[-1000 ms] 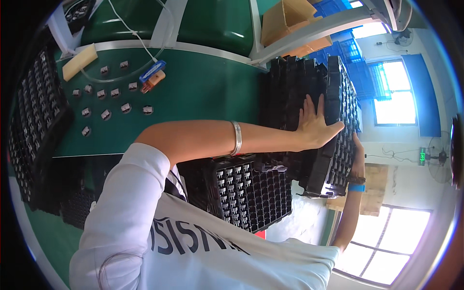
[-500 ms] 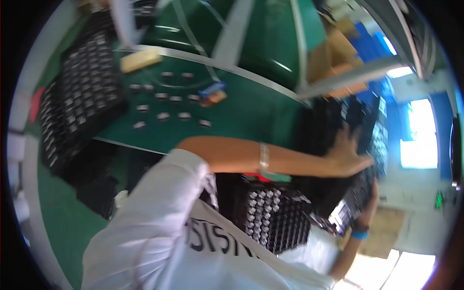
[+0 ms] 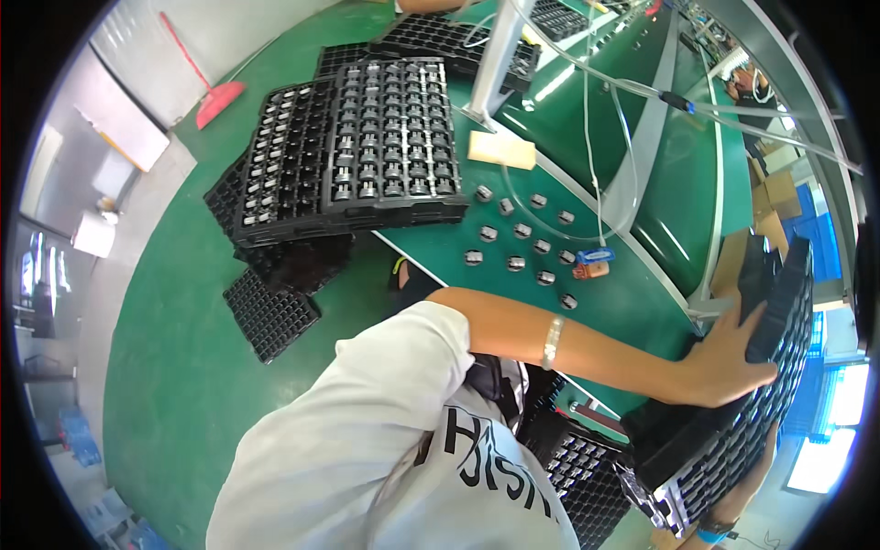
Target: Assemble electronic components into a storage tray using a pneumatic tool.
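At the right, my left hand (image 3: pixel 724 362) grips the near side of a tilted stack of black compartment trays (image 3: pixel 683 445), thumb and fingers spread along its edge. My right hand (image 3: pixel 753 484) is on the far side of the same stack, its fingers mostly hidden behind the trays. Several small metal-and-black parts (image 3: pixel 516 263) stand in loose rows on the green tabletop (image 3: pixel 458 298). Beside them lies a small blue and orange object (image 3: pixel 593 263) whose kind I cannot make out.
Large black trays (image 3: pixel 394 137) filled with small parts are piled at the left of the table. Another black tray (image 3: pixel 270 313) is lower down, over the green floor. A pale yellow block (image 3: pixel 501 150) lies by the metal rail. Below the held stack is a part-filled tray (image 3: pixel 582 463).
The view has swung left, showing more floor and a red broom. My left hand, blurred before, now rests firmly on the tray stack, which shows tilted between both hands.
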A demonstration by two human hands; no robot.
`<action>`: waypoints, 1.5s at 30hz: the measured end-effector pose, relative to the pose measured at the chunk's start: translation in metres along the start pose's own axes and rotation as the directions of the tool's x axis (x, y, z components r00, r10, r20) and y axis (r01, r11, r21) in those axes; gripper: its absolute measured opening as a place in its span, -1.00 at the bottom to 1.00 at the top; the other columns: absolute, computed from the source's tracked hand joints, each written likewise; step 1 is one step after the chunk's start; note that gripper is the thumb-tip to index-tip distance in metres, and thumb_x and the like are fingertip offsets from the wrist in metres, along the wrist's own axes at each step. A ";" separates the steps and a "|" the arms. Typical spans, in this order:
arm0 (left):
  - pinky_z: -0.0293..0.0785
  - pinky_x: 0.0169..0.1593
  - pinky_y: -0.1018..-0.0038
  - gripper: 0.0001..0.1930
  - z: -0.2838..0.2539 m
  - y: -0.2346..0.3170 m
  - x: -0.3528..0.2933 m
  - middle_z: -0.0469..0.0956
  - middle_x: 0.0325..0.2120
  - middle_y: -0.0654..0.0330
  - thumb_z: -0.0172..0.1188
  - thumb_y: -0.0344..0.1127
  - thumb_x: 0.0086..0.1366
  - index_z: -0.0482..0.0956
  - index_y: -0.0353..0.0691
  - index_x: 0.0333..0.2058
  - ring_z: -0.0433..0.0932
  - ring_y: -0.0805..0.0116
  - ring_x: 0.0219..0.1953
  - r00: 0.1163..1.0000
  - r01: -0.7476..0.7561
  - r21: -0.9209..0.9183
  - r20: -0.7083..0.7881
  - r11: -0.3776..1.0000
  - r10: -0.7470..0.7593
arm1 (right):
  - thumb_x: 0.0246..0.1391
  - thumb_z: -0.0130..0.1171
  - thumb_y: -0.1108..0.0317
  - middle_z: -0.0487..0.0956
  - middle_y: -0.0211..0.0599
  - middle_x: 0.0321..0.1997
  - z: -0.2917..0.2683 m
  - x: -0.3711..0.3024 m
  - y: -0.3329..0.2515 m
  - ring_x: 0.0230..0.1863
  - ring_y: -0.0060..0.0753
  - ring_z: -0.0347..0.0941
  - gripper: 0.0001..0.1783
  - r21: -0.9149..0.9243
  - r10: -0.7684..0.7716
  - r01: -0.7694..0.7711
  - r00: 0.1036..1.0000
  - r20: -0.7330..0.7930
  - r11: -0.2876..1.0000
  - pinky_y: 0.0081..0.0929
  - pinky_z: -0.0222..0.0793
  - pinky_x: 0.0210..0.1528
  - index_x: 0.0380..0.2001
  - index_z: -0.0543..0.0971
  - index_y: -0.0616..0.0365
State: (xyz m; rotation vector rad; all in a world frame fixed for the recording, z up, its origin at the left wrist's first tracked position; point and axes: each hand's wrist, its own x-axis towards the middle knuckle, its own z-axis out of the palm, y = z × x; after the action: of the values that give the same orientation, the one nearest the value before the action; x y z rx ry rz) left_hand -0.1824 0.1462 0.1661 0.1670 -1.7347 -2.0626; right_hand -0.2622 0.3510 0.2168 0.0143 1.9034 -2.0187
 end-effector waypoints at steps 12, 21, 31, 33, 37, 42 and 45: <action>-0.11 0.24 0.28 -0.20 -0.187 0.021 -0.092 -0.16 0.14 -0.42 0.09 -0.10 0.00 0.03 -0.42 0.15 -0.13 -0.22 0.23 0.887 -0.128 -0.010 -0.449 0.992 0.110 | 0.10 -0.03 0.21 0.51 -0.23 -0.10 0.211 -0.005 0.051 -0.13 -0.33 0.46 -0.59 -0.101 0.199 -0.172 0.814 0.546 0.980 -0.41 0.33 0.00 -0.03 0.40 0.21; 0.28 -0.32 0.63 -0.64 -0.290 0.050 -0.158 0.33 -0.47 0.31 0.06 -0.24 0.10 0.29 -0.29 -0.16 0.31 0.57 -0.44 0.733 -0.174 -0.184 -0.680 0.968 0.003 | 0.10 -0.04 0.19 0.55 -0.28 -0.19 0.364 -0.009 0.092 -0.22 -0.38 0.49 -0.63 -0.305 0.439 -0.340 0.452 0.776 0.890 -0.46 0.39 -0.11 -0.11 0.45 0.21; 0.36 -0.45 0.62 -0.71 -0.422 0.030 -0.168 0.41 -0.55 0.35 0.04 -0.07 0.09 0.42 -0.18 -0.38 0.41 0.56 -0.54 0.530 -0.095 -0.174 -0.842 0.980 -0.099 | 0.05 0.05 0.23 0.58 -0.32 -0.29 0.506 0.023 0.171 -0.37 -0.46 0.53 -0.68 -0.244 0.264 -0.102 0.304 0.915 0.964 -0.51 0.46 -0.26 -0.20 0.49 0.23; 0.37 -0.51 0.58 -0.70 -0.426 0.033 -0.158 0.46 -0.59 0.31 0.04 -0.05 0.09 0.45 -0.18 -0.41 0.42 0.53 -0.61 0.508 -0.091 -0.218 -0.849 0.972 -0.143 | 0.05 0.06 0.26 0.58 -0.31 -0.30 0.520 0.031 0.184 -0.37 -0.48 0.53 -0.70 -0.238 0.287 -0.187 0.305 0.908 0.953 -0.51 0.47 -0.29 -0.20 0.49 0.23; 0.37 -0.37 0.56 -0.65 -0.452 0.009 -0.171 0.51 -0.49 0.24 0.04 0.00 0.08 0.48 -0.19 -0.38 0.46 0.45 -0.47 0.439 -0.009 -0.160 -0.888 0.987 -0.140 | -0.04 0.16 0.20 0.50 -0.31 -0.18 0.539 0.022 0.216 -0.24 -0.48 0.45 -0.52 -0.287 0.303 -0.100 0.379 0.874 0.953 -0.49 0.39 -0.17 -0.09 0.37 0.25; 0.10 0.12 0.51 -0.37 -0.447 0.014 -0.159 0.22 0.08 0.06 0.08 -0.15 0.11 0.12 -0.26 0.13 0.23 0.26 0.10 0.494 0.200 -0.044 -0.858 0.979 -0.139 | -0.06 0.07 -0.17 0.47 -0.26 -0.18 0.520 0.058 0.201 -0.20 -0.42 0.40 -0.31 -0.348 0.123 0.626 0.374 0.919 0.698 -0.55 0.30 -0.21 -0.05 0.37 0.21; -0.09 0.24 0.39 -0.18 -0.485 0.010 -0.182 0.01 0.20 -0.04 0.17 -0.16 0.10 -0.09 -0.41 0.19 0.03 0.19 0.24 0.561 0.418 0.411 -0.818 0.810 0.125 | 0.07 -0.03 -0.07 0.49 -0.27 -0.26 0.492 0.068 0.178 -0.27 -0.51 0.41 -0.44 -0.143 -0.299 0.873 0.308 0.903 0.467 -0.58 0.28 -0.26 -0.05 0.38 0.17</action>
State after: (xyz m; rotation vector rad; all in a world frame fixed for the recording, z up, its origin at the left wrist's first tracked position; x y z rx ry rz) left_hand 0.1598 -0.2223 0.0423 1.3053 -1.6190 -1.0863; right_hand -0.1606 -0.1457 0.0728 -1.8285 1.8920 -1.0947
